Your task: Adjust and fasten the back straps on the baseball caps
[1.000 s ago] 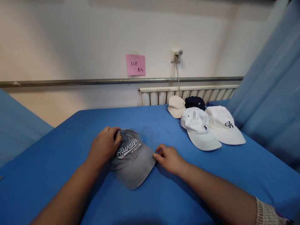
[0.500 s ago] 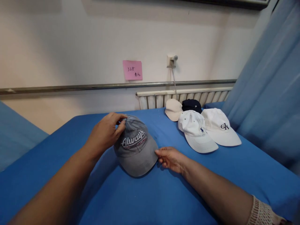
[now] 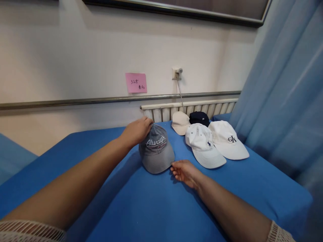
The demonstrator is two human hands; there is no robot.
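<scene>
A grey baseball cap [image 3: 156, 151] with "Always" embroidered on its front sits on the blue-covered bed, its brim towards me. My left hand [image 3: 140, 131] grips the top of its crown from the left side, the fingertips partly hidden behind it. At the brim's right edge is my right hand [image 3: 185, 173], thumb and forefinger closed together at the rim and the other fingers curled. To the right stand a white cap with a small dark emblem [image 3: 202, 141] and a white cap with "CK" lettering [image 3: 225, 139]. Behind them are a beige cap [image 3: 180, 122] and a navy cap [image 3: 199, 118].
The blue sheet [image 3: 156, 208] covers the bed surface. Behind it are a radiator [image 3: 161, 112], a metal rail [image 3: 101, 100], a wall socket with a plug [image 3: 176, 74] and a pink note [image 3: 136, 83]. A blue curtain [image 3: 275, 90] hangs on the right.
The grey cap has moved away from me and to the right, closer to the other caps, with both hands following. My view has tilted up and turned slightly right.
</scene>
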